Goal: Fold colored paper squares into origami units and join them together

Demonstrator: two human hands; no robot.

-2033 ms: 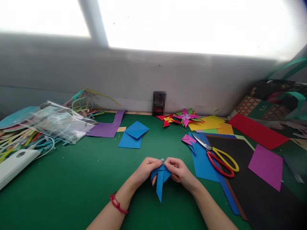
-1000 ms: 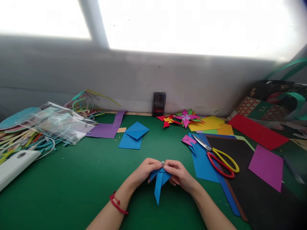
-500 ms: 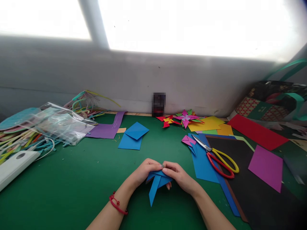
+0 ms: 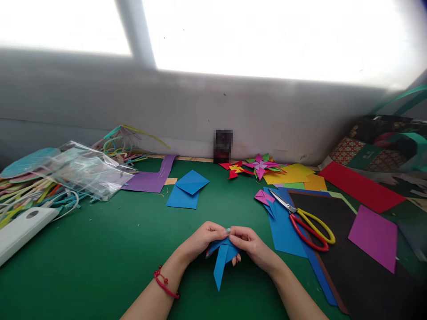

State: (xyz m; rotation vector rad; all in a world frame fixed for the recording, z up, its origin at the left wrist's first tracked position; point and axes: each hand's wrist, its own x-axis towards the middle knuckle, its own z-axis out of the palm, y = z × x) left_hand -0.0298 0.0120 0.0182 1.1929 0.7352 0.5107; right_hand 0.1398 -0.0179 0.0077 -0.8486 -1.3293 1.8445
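Both hands pinch a folded piece of blue origami paper above the green tabletop, with one pointed strip hanging down toward me. My left hand is closed on its upper left edge, thumb on top. At the upper right edge, my right hand is closed too, its thumb beside the left thumb and some fingers curled underneath. The paper's top edge is partly hidden by the fingers. Beyond the hands lie two overlapping blue sheets.
Scissors with red and yellow handles rest on blue paper and a black board at right. Folded paper flowers sit at the back. A purple sheet is far right. Plastic bags and a white device are left.
The hanging strip of the blue paper has swung slightly right, and the fingers have shifted a little along its top edge. The whole view has moved slightly.
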